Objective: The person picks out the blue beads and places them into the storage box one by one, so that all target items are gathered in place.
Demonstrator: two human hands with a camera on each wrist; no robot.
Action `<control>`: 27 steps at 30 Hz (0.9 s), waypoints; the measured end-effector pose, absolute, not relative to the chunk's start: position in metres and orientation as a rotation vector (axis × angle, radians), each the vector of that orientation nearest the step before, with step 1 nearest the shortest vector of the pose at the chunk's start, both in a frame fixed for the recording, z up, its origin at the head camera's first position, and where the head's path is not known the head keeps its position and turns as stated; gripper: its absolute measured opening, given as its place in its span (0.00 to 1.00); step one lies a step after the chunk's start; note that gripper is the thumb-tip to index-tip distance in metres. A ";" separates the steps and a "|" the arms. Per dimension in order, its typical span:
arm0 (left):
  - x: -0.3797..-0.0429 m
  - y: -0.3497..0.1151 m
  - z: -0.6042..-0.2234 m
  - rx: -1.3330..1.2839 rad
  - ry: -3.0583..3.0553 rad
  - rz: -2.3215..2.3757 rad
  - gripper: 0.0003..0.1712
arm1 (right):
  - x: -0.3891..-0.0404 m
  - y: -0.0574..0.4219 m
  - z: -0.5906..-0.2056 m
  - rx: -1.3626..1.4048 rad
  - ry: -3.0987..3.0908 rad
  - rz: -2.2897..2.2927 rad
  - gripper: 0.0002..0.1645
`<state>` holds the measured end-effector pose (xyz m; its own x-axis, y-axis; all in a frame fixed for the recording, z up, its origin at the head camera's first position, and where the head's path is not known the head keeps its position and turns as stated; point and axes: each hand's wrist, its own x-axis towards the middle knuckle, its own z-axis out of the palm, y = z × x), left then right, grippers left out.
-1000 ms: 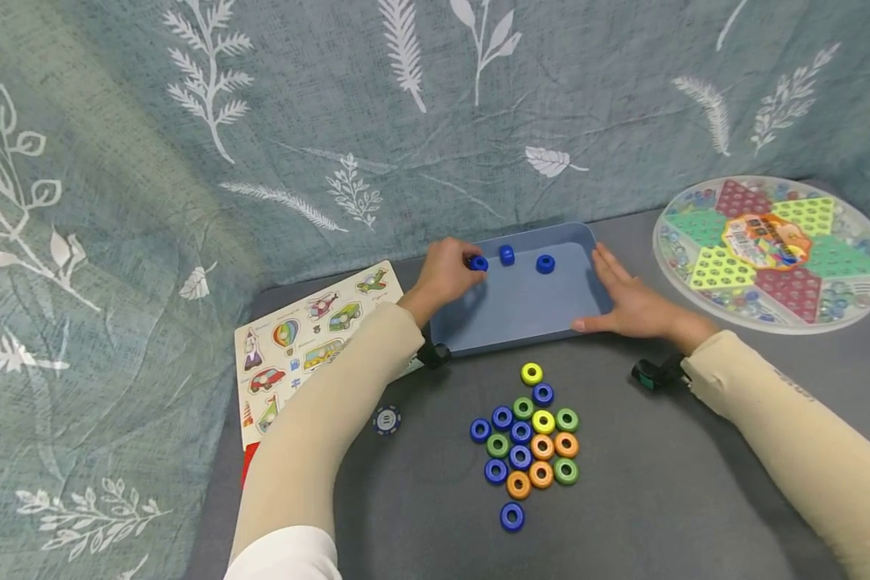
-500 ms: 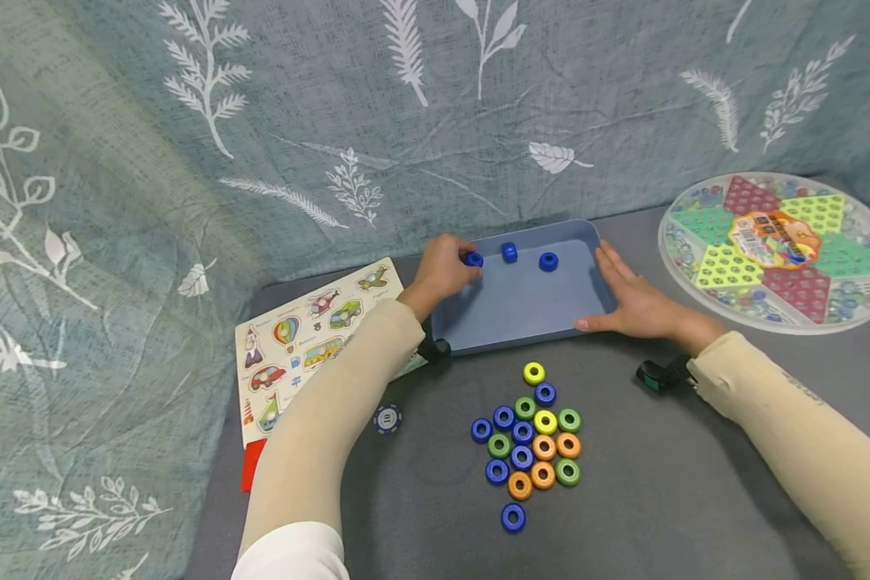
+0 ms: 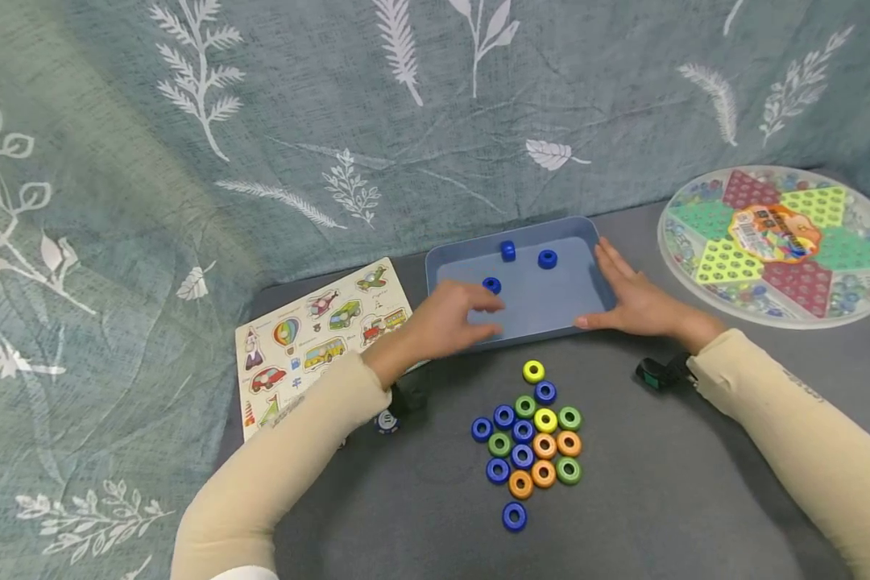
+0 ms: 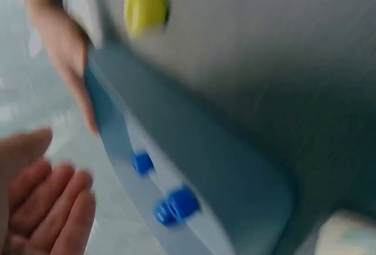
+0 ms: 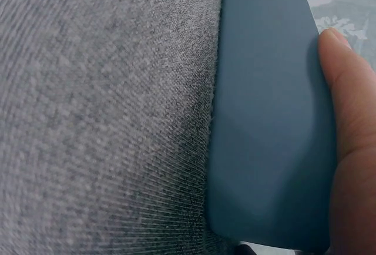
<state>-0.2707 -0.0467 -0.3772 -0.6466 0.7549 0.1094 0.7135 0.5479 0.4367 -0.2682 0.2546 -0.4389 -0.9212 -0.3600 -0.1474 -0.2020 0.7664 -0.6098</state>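
Leaf-patterned cloth (image 3: 449, 137) backed the dark worktop (image 3: 645, 483). Three blue rings (image 3: 547, 258) lay in the blue tray (image 3: 536, 302); more rings (image 3: 535, 445) clustered before it. Left hand (image 3: 453, 318) was empty, fingers parted above the tray's near-left corner; right hand (image 3: 638, 306) spread against its right end. Probable hazard: a low left hand could have snagged the tray, jolting its rings.

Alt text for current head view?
A person's empty left hand hovers over the near left corner of a blue tray holding three blue rings; the right hand rests against its right end. Multicolored rings cluster in front on the gray table, with a picture puzzle left, round game board right.
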 end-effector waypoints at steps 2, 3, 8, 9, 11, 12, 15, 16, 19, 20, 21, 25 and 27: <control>-0.248 -0.054 -0.378 1.377 2.602 0.575 0.16 | -0.269 0.253 -0.438 -0.447 2.700 -0.895 0.70; -0.238 -0.057 -0.379 1.384 2.569 0.503 0.17 | -0.270 0.253 -0.438 -0.449 2.699 -0.897 0.70; -0.205 -0.067 -0.388 1.315 2.444 0.209 0.21 | -0.269 0.255 -0.436 -0.423 2.690 -0.902 0.70; -0.201 -0.068 -0.391 1.317 2.429 0.176 0.22 | -0.269 0.255 -0.436 -0.418 2.691 -0.897 0.70; -0.193 -0.070 -0.399 1.335 2.420 0.157 0.21 | -0.268 0.254 -0.437 -0.421 2.684 -0.895 0.70; -0.189 -0.072 -0.403 1.343 2.422 0.161 0.20 | -0.269 0.253 -0.438 -0.430 2.681 -0.894 0.70; -0.180 -0.072 -0.412 1.358 2.431 0.192 0.17 | -0.269 0.251 -0.438 -0.447 2.677 -0.893 0.70; -0.179 -0.072 -0.414 1.360 2.435 0.209 0.15 | -0.270 0.250 -0.438 -0.448 2.673 -0.900 0.70; -0.180 -0.071 -0.415 1.362 2.460 0.258 0.13 | -0.269 0.250 -0.438 -0.434 2.670 -0.910 0.70; -0.183 -0.070 -0.413 1.362 2.474 0.281 0.13 | -0.269 0.251 -0.437 -0.427 2.669 -0.911 0.70; -0.186 -0.069 -0.410 1.358 2.489 0.310 0.12 | -0.268 0.252 -0.437 -0.422 2.668 -0.914 0.70; -0.209 -0.068 -0.397 1.258 2.618 0.512 0.13 | -0.267 0.253 -0.436 -0.418 2.674 -0.909 0.70; -0.224 -0.068 -0.391 1.142 2.682 0.650 0.15 | -0.267 0.254 -0.436 -0.421 2.677 -0.909 0.70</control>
<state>-0.2238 -0.0675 -0.3911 -0.6974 0.7162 0.0269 0.6491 0.6152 0.4474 -0.2669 0.2535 -0.4357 -0.9176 -0.3595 -0.1697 -0.1818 0.7590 -0.6251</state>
